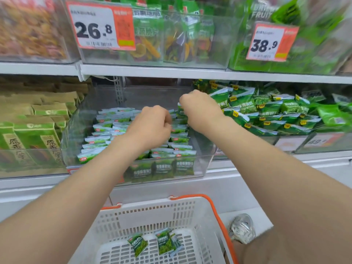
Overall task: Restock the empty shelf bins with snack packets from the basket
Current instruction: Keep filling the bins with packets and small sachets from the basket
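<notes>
Shelves (pixel 171 72) fill the view in front of both hands, with big price tags (pixel 103 27) high above them. Right under the hands sits a clear bin (pixel 202 161). It is nearly full of green snack packets (pixel 102 128) standing in neat rows. Another bin (pixel 323 145) of messy green bags lies just past the right hand. Down below the arms, close to the person's body, is the white basket (pixel 144 210) with an orange handle. The left hand (pixel 152 126) is low in the bin with its fingers curled down among the rows. Its back hides the fingertips, so whether it holds a packet cannot be told. The right hand (pixel 200 107) is a bit higher and further back. It is closed tight, with the edge of one green packet (pixel 181 111) peeking out under the thumb. Only a few loose packets (pixel 164 242) lie in the basket, so the job looks almost done. To do this step well, the person should likely part the rows gently with the left hand. Then the packet can slide straight down into the gap, standing up like the others, without knocking its neighbours over.
</notes>
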A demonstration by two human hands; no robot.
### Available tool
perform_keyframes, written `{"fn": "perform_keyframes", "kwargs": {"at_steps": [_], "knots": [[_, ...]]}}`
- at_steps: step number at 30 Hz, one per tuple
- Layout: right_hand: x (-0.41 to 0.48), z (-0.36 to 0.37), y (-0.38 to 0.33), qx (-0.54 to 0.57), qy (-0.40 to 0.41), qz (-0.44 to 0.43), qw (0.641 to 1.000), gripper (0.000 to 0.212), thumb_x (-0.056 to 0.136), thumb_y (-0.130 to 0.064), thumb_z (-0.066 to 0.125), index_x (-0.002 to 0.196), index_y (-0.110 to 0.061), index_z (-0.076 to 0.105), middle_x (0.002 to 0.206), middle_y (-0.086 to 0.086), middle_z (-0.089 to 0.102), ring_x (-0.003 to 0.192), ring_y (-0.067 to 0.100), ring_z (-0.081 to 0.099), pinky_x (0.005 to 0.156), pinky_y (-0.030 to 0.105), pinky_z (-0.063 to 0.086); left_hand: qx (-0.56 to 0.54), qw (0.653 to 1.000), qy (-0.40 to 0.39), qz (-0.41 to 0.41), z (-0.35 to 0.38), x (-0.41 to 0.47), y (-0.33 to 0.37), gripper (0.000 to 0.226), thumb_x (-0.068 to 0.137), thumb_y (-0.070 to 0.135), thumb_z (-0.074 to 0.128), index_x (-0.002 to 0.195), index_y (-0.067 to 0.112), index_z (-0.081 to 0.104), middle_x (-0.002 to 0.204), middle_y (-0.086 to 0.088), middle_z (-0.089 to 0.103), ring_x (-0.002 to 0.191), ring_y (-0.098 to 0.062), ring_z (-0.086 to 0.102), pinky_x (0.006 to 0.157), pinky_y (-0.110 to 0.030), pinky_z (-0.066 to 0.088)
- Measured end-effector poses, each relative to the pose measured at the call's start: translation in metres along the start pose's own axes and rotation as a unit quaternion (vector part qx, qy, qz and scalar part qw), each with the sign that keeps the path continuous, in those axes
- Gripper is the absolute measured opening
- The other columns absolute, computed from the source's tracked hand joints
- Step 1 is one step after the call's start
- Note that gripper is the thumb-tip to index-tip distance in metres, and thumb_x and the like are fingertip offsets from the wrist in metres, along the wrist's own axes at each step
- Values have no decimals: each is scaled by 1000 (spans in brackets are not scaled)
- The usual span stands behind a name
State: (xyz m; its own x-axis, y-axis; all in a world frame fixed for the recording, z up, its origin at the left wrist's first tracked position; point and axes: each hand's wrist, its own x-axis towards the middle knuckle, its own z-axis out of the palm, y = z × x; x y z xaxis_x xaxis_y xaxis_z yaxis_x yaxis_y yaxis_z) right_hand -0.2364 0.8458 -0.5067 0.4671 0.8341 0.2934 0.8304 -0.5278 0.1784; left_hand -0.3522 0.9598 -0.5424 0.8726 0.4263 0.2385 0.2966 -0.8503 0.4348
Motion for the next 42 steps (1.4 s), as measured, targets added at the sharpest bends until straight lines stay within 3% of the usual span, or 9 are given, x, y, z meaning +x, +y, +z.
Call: {"fn": "perform_keyframes", "kwargs": {"at_steps": [5, 11, 15, 20, 28, 31, 35, 39, 42], "knots": [[26, 11, -6, -177, -52, -51, 982, 27, 91, -4, 61, 112, -20, 63, 120, 11, 67, 120, 32, 59, 114, 44, 29, 115, 985, -107, 71, 25, 42, -21, 27, 95, 11, 43, 110, 13, 66, 106, -15, 67, 108, -39, 59, 91, -48, 49], [55, 33, -9, -174, -133, -51, 974, 32, 101, -11, 52, 132, -16, 60, 136, 11, 58, 127, 29, 56, 120, 44, 22, 109, 973, -185, 79, 31, 63, -32, 24, 102, 23, 47, 122, 18, 60, 124, -12, 62, 121, -36, 53, 103, -50, 36], [68, 41, -11, -156, -193, -37, 968, 37, 103, -12, 52, 140, -15, 52, 143, 12, 51, 132, 33, 52, 117, 46, 27, 94, 978, -169, 76, 32, 71, -36, 21, 100, 27, 53, 81, 19, 50, 90, -6, 58, 91, -33, 51, 81, -40, 31], [78, 30, -9, -96, -255, 8, 962, 49, 97, -5, 68, 142, -5, 49, 143, 19, 45, 126, 40, 55, 86, 38, 44, 79, 980, -171, 63, 27, 73, -41, 33, 101, 30, 54, 74, 12, 52, 72, -9, 58, 67, -21, 49, 71, -39, 28], [77, 34, -10, -99, -237, 12, 966, 31, 94, -8, 71, 123, -13, 59, 126, 14, 56, 119, 37, 60, 85, 40, 47, 73, 980, -178, 53, 30, 73, -41, 42, 104, 41, 52, 90, 5, 70, 85, -14, 69, 84, -31, 62, 69, -38, 35], [74, 38, -11, -83, -243, 16, 966, 38, 92, -1, 70, 129, -6, 59, 129, 17, 56, 117, 38, 61, 81, 37, 47, 118, 976, -171, 58, 32, 71, -40, 40, 107, 35, 46, 81, 7, 59, 90, -10, 59, 90, -32, 55, 82, -42, 32], [74, 42, -11, -95, -211, 20, 973, 48, 93, 5, 65, 138, -3, 52, 138, 19, 49, 124, 42, 57, 81, 40, 43, 142, 972, -180, 59, 31, 69, -39, 36, 110, 36, 41, 103, 10, 66, 116, -8, 54, 110, -31, 52, 100, -51, 33], [71, 43, -11, -106, -193, 5, 976, 46, 91, 9, 63, 135, -2, 53, 135, 20, 51, 120, 42, 59, 80, 39, 44, 103, 975, -185, 74, 25, 66, -44, 28, 108, 24, 44, 96, 7, 63, 108, -10, 62, 94, -31, 57, 91, -43, 46], [61, 34, -15, -86, -183, 6, 979, 45, 92, 9, 63, 135, -3, 53, 133, 21, 49, 121, 43, 57, 85, 43, 47, 76, 982, -143, 95, 17, 55, -46, 23, 103, 17, 50, 114, 9, 69, 115, -10, 66, 105, -30, 60, 93, -42, 51]]}}
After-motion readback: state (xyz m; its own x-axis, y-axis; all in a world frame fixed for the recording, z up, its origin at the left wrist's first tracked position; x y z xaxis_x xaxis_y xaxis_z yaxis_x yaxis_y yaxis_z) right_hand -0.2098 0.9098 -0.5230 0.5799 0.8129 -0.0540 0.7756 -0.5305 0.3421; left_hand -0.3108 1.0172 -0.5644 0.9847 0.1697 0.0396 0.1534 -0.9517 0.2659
